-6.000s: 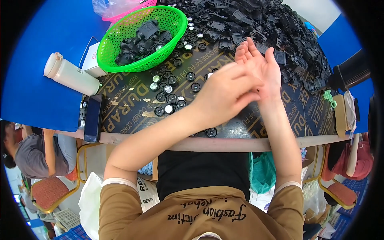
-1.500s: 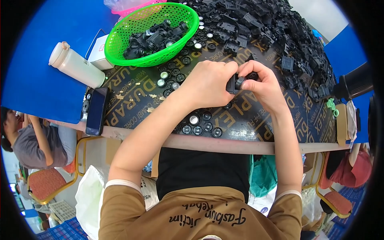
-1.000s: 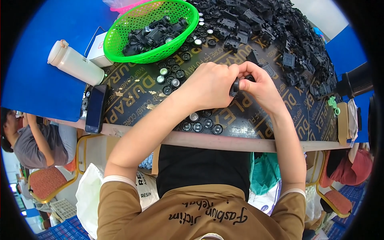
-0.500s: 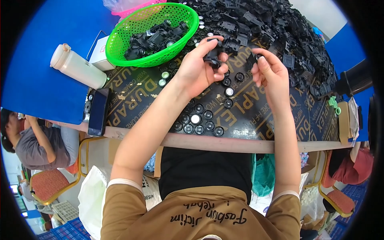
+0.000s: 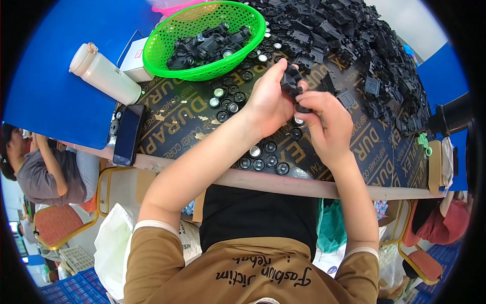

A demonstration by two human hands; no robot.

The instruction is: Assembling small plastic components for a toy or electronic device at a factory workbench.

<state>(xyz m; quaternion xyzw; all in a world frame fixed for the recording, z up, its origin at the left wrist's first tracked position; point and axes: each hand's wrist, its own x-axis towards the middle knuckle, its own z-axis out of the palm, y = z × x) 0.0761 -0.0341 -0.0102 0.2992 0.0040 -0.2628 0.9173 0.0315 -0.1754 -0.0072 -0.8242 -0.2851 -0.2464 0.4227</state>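
My left hand is closed around a black plastic toy-car chassis, held above the table with part of it hidden by my fingers. Against the lower end of that chassis, my right hand pinches a small black toy wheel between thumb and fingers. Whether the wheel sits on an axle cannot be made out. Below my hands, several loose black wheels lie near the table's front edge, one with a silvery hub. More wheels are scattered left of my left wrist.
A green basket holding black car parts stands at the far left. A large heap of black chassis covers the back right. A white bottle, a white box and a phone lie left; a black cylinder juts in right.
My right hand has moved left and down, bringing the wheel up to the chassis in my left hand. My left hand has shifted slightly right and lower. The whole view has shifted a little.
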